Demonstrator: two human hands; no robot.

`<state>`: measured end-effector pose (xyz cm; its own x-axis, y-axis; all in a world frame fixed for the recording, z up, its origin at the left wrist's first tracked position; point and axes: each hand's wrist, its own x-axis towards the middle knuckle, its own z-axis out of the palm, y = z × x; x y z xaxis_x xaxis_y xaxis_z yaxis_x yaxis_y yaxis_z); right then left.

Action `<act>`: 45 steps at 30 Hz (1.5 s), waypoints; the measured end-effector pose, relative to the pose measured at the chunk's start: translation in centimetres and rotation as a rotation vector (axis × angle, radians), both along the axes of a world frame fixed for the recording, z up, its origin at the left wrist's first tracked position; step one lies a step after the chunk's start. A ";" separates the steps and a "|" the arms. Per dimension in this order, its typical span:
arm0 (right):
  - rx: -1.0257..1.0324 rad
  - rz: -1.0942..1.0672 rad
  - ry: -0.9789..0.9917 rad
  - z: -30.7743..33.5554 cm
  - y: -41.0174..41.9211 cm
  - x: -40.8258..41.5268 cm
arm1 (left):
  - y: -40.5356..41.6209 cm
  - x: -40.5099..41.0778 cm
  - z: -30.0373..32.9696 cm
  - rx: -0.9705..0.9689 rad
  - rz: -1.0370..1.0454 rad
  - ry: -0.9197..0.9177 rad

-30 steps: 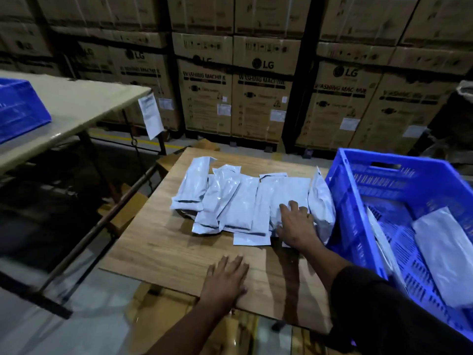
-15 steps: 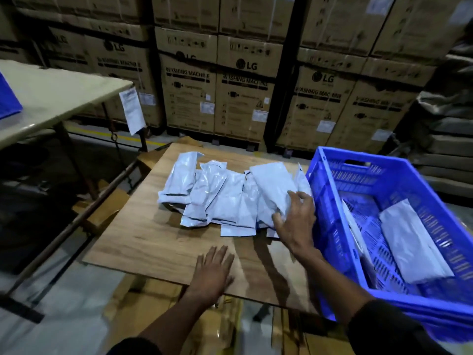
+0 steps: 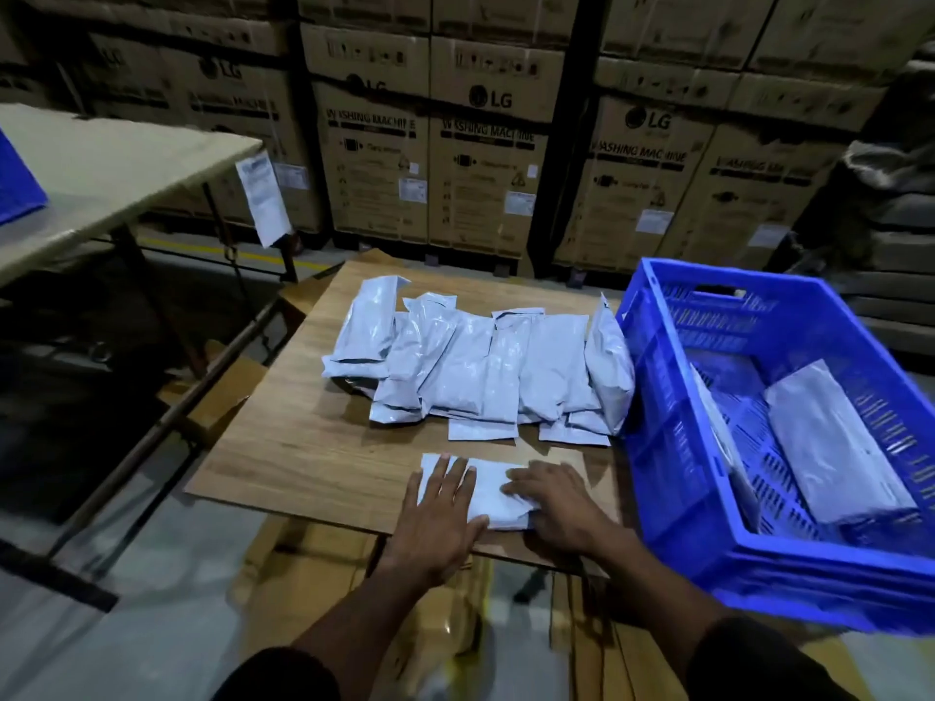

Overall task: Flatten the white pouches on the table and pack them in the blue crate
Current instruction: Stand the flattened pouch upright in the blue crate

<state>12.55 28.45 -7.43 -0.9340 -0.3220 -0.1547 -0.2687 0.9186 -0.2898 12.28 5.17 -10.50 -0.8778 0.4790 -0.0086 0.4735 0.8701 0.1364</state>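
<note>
Pressing one pouch flat, lower centre.
My left hand and right hand lie open-fingered on the pouch; crate at right.

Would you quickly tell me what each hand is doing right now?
Left hand: open, pressing flat on the white pouch.
Right hand: open, pressing the same pouch.

head cam | looks forward and down | close over wooden table | single view

Two hands, one blue crate
</note>
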 end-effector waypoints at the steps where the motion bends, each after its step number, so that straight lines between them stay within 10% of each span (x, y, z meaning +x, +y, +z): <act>1: 0.015 -0.021 -0.017 0.2 -0.4 0.2 | 0.4 -0.1 0.0 -0.019 -0.020 -0.001; 7: -0.039 -0.205 0.215 -1.6 -3.5 2.3 | 2.4 -0.7 -0.1 -0.068 -0.011 -0.052; 18: 0.227 -0.159 0.142 -3.2 -3.3 2.9 | 2.0 -0.3 -1.3 0.018 -0.053 0.064; 45: 0.120 -0.128 0.084 -2.4 -7.3 1.7 | -0.1 0.0 -1.3 0.045 0.071 -0.056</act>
